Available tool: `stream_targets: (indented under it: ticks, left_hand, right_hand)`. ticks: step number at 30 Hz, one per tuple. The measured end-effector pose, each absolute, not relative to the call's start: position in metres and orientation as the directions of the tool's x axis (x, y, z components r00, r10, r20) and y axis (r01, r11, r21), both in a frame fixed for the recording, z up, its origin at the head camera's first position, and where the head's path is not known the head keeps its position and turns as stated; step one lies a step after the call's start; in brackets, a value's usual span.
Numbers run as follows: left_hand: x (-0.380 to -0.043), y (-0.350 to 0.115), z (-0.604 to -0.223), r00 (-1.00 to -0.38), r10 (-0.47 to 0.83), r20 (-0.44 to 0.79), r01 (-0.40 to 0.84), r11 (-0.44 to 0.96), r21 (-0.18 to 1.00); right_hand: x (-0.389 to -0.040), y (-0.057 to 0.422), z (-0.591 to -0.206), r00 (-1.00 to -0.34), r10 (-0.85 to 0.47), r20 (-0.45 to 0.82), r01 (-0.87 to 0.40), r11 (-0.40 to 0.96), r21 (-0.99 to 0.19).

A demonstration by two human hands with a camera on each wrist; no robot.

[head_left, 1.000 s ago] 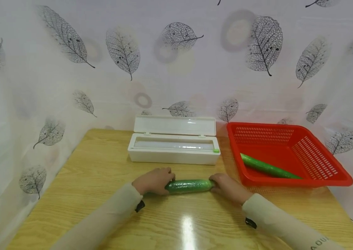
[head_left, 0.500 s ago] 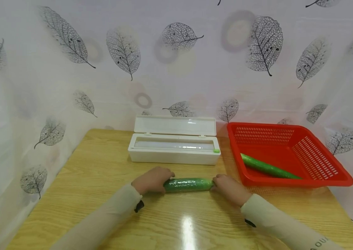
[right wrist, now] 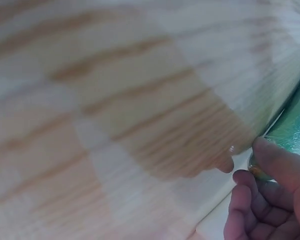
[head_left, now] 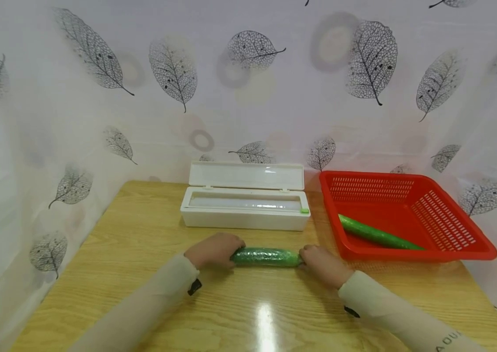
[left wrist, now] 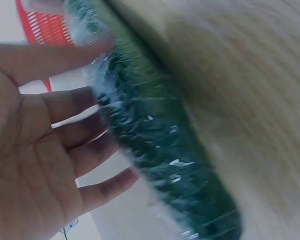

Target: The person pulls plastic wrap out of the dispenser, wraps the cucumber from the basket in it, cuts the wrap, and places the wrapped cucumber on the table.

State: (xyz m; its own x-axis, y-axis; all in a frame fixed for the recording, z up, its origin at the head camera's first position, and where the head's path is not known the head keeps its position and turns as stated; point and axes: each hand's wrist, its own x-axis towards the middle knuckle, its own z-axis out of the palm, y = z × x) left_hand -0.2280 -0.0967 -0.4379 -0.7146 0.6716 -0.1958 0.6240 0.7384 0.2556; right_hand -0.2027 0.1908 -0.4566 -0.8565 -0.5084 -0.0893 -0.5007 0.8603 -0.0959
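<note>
A pale beige left sleeve (head_left: 142, 303) at lower left of the frame and matching right sleeve (head_left: 393, 303) at lower right, long and lightly creased. Something small and black (head_left: 194, 287) shows beneath each cuff. Dark capitals (head_left: 448, 340), "AQU" legible, mark the right one.

Leaf-printed wall (head_left: 274, 117) behind glossy wooden table (head_left: 142, 215)

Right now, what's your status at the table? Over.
Left hand gripping film-wrapped cucumber; right hand at its right end. Open cling-film dispenser behind. Nothing visibly in the way.
</note>
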Motion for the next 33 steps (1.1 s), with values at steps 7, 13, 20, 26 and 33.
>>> stream_targets:
  ticks: [7,13,20,26,33]
  left_hand:
    - [-0.226,-0.097,-0.441,-0.721,0.682,-0.123,0.648,0.726,0.228]
    - [-0.226,-0.097,-0.432,-0.718,0.670,-0.186,0.603,0.734,0.313]
    - [-0.230,-0.097,-0.432,-0.701,0.662,-0.265,0.552,0.739,0.387]
    - [-0.231,-0.095,-0.432,-0.701,0.654,-0.284,0.539,0.746,0.391]
    - [-0.228,-0.097,-0.432,-0.708,0.653,-0.270,0.542,0.747,0.386]
  right_hand:
    - [-0.203,0.194,-0.456,-0.829,-0.553,-0.082,-0.549,0.833,-0.071]
    - [-0.202,0.196,-0.454,-0.819,-0.564,-0.100,-0.567,0.824,-0.003]
    - [-0.201,0.195,-0.451,-0.822,-0.559,-0.110,-0.564,0.825,0.027]
    - [-0.200,0.195,-0.446,-0.811,-0.580,-0.078,-0.585,0.806,0.088]
    - [-0.201,0.178,-0.447,-0.748,-0.654,0.111,-0.650,0.756,0.081]
